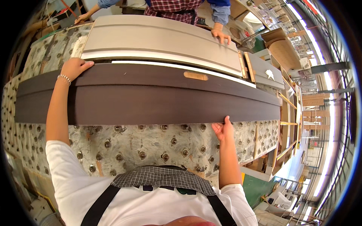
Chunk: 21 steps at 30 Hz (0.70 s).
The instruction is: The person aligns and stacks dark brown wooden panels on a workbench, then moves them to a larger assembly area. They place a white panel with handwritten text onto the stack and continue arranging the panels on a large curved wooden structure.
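A long dark brown panel (169, 101) lies crosswise in front of me, with a lengthwise groove and a bare-wood oblong slot near its far edge. At its far edge, towards the left end, my left hand (76, 69) is closed over the rim, its thumb pointing right. My right hand (223, 130) grips the near edge right of the middle, thumb on top and fingers partly hidden underneath. Just beyond lies a beige-grey panel (162, 39) with a white edge, a narrow dark gap between the two. Another person's hand (221, 34) rests on that grey panel.
Beneath the panels is a worn worktable (128, 141) studded with ball rollers. A shorter grey panel (264, 69) lies at the right, beside wooden strips (249, 67). Open wooden frames (288, 124) stand past the table's right end. A co-worker in a checked apron (171, 9) stands opposite.
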Tool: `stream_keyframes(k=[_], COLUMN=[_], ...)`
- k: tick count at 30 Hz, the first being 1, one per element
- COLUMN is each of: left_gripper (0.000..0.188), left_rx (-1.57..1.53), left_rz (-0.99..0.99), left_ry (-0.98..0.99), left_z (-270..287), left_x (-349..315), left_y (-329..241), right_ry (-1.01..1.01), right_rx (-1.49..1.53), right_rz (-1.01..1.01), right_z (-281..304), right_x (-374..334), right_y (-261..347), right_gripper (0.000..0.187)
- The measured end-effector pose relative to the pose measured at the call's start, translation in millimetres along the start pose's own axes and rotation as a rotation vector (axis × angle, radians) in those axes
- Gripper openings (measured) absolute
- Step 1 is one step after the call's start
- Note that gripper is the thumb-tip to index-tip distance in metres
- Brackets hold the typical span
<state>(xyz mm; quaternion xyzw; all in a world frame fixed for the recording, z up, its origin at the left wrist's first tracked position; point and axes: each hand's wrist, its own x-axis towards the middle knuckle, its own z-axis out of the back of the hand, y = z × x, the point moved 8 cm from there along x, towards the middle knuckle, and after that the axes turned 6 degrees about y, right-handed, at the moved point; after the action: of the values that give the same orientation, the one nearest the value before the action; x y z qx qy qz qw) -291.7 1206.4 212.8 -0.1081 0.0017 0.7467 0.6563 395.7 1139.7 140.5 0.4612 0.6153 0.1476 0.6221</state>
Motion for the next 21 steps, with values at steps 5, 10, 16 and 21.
stream_keyframes(k=[5, 10, 16, 21], left_gripper=[0.062, 0.065, 0.072, 0.054], left_rx=[0.016, 0.099, 0.148, -0.140], left_rz=[-0.091, -0.132, -0.191, -0.238], left_ry=[-0.053, 0.013, 0.199, 0.035], left_z=[-3.2, -9.3, -18.8, -17.8], left_x=[21.9, 32.5, 44.9, 18.7], left_y=[2.2, -11.8, -35.1, -63.4], right_ry=[0.093, 0.263, 0.253, 0.262], right_rx=[-0.350, -0.034, 0.501, 0.598], right_rz=[-0.060, -0.100, -0.035, 0.093], right_z=[-3.2, -6.0, -46.2, -45.6], right_x=[2.6, 4.4, 6.7, 8.4], right_y=[3.9, -14.0, -34.9, -24.7], right_gripper=[0.056, 0.070, 0.067, 0.053])
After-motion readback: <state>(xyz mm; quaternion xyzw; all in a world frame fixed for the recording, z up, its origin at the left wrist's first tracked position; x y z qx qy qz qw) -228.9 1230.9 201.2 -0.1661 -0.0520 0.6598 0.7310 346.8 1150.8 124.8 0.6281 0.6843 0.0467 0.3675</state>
